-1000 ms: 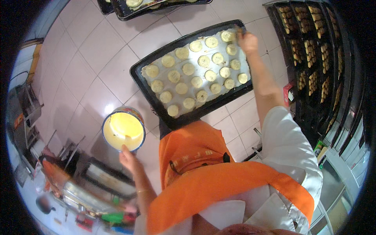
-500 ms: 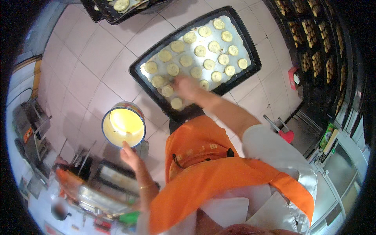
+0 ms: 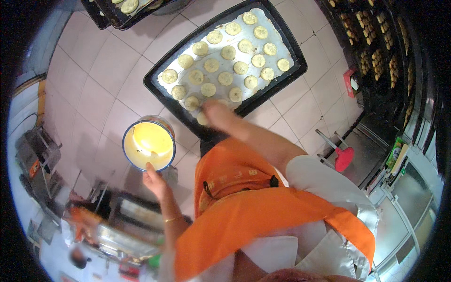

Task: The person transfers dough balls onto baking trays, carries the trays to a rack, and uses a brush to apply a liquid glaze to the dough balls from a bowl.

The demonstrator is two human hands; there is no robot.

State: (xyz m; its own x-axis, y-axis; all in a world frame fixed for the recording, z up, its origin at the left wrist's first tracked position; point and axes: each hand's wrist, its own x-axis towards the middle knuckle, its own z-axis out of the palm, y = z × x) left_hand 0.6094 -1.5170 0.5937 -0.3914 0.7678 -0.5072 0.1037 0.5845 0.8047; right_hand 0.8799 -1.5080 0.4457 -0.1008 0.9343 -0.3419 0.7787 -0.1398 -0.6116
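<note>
My left hand [image 3: 156, 181] is closed on the rim of a round enamel mug [image 3: 162, 164] with a blue edge, its thumb lying over the near side. The inside looks bright yellow, and a shiny yellow liquid seems to lie in it. Ahead of me is a black baking tray [image 3: 300, 70] lined with pale paper, bearing rows of round, flat, yellowish dough pieces [image 3: 225, 78]. Over the tray's near edge, my right hand [image 3: 218, 114] is smeared by motion, close to a dough piece [image 3: 203, 118]. Whether it holds anything is not clear.
More black trays [image 3: 124, 21] with dough pieces stand at the far left. A dark rack [image 3: 371, 94] of browned pastries fills the right side, near a red stool [image 3: 344, 159]. Behind on the left, a person in orange [image 3: 81, 223] is near a long metal-looking table.
My right hand has shifted slightly down and left over the tray, uncovering some dough pieces. The tray appears a little farther up and left in view. The mug stays in my left hand.
</note>
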